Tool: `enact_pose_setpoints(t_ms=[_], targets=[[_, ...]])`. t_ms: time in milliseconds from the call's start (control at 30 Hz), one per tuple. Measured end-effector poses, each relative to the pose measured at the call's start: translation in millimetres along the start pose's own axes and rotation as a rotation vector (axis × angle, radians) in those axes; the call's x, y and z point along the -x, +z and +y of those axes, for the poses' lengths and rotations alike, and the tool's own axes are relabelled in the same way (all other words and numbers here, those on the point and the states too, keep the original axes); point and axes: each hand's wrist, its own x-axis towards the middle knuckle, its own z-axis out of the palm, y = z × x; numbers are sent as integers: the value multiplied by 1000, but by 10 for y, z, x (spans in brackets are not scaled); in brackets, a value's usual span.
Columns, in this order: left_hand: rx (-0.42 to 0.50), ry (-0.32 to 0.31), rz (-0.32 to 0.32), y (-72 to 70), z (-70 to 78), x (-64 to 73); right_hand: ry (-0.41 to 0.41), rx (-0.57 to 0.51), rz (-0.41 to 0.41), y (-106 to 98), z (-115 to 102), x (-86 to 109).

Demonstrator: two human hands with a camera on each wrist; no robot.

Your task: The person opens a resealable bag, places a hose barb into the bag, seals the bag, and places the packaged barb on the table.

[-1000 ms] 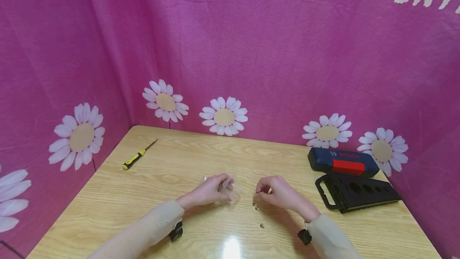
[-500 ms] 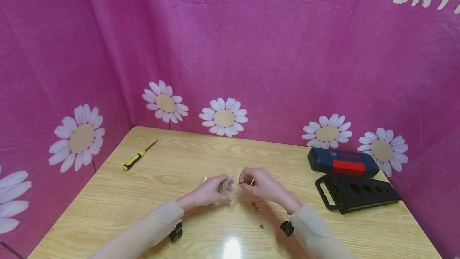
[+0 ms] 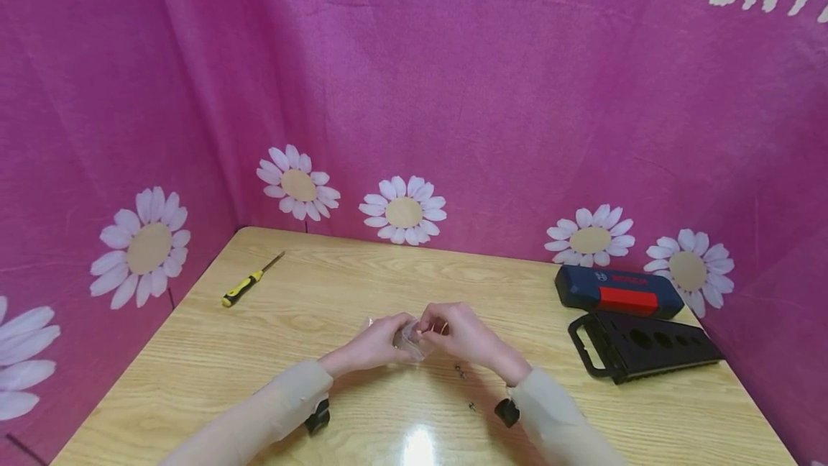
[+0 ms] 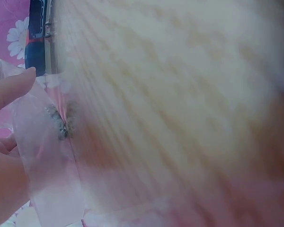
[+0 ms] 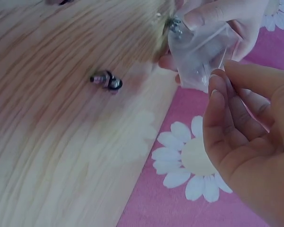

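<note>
My left hand [image 3: 374, 345] holds a small clear plastic bag [image 5: 199, 54], its thumb lying against the film. Small shiny metal pieces [image 5: 175, 28] are bunched inside at the bag's lower end. My right hand [image 3: 467, 340] has thumb and fingertips pinched together right at the bag's mouth; whatever is between them is hidden by the fingers, and I cannot tell its kind. On the table below the right hand lie several loose small screw-like metal pieces [image 5: 105, 81], a close pair and one nearer the front [image 3: 471, 406].
A yellow-and-black screwdriver [image 3: 243, 288] lies at the table's left. At the right, a blue-and-red Bosch case [image 3: 617, 292] stands behind a black holder [image 3: 653, 344] with round holes. Pink flowered cloth [image 3: 504, 128] hangs behind the wooden table [image 3: 323, 265].
My right hand has risen from beside the loose metal pieces and moved left, with fingertips pinched, until it meets the bag's mouth. The left hand keeps the bag in nearly the same place.
</note>
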Motion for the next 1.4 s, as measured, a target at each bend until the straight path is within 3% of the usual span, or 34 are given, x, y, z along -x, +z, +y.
enact_pose_setpoints(t_ms=[300,567,700,1000,1400], targets=[[74,11,-24,-14,1,-21,17,47,25,-134,110,196],[86,3,-37,-14,3,-4,93,37,-60,-139,240,475],[93,2,-38,-14,7,-3,82,48,-77,-114,277,565],[79,1,-33,2,-9,0,131,67,-137,-58,306,628],[90,-6,-33,1,19,4,116,103,-122,-44,305,633]])
